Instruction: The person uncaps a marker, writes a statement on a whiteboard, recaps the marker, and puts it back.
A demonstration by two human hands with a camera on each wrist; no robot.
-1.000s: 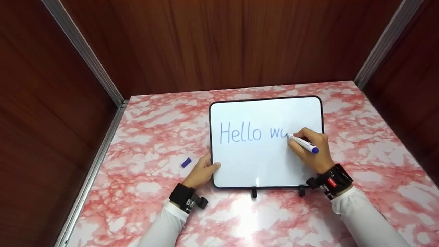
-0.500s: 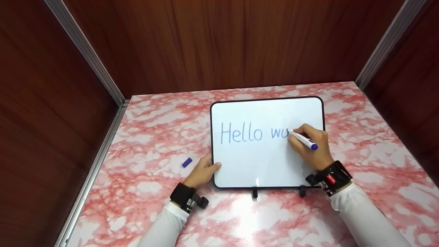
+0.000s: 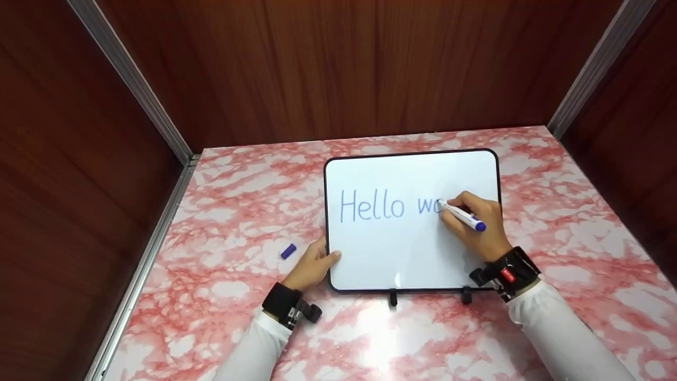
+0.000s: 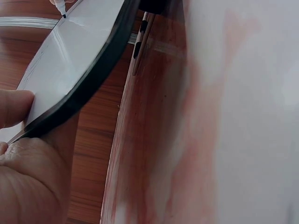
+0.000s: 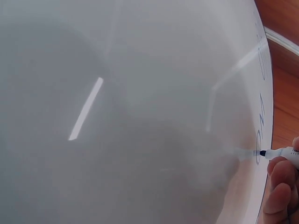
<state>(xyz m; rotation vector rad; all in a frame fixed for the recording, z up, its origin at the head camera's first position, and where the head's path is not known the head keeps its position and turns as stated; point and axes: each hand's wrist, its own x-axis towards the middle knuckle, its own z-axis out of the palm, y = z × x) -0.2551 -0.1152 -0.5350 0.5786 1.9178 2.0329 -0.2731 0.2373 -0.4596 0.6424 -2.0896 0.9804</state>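
Note:
A black-framed whiteboard [image 3: 386,248] stands tilted on small black feet [image 3: 393,297], with "Hello wo" written on it in blue. My left hand [image 3: 309,266] grips its lower left edge, thumb on the front face and the other fingers behind, mostly hidden. In my right hand [image 3: 482,225] a white marker [image 3: 463,216] with a blue end is pinched, its tip at the letter "o". The right wrist view shows the dark tip of the marker [image 5: 275,153] right at that letter's outline. A blue marker cap [image 3: 288,251] lies on the table left of the board.
The table [image 3: 222,317] has a red and white marbled top. Dark wood panels [image 3: 349,69] rise behind it and at both sides, joined by metal corner strips [image 3: 132,79]. Both wrists carry black straps [image 3: 283,301] with small cameras.
The right hand has moved the marker up, then slightly left, and the "o" after the "w" has gone from an open curve to a nearly closed loop. The left hand keeps its hold.

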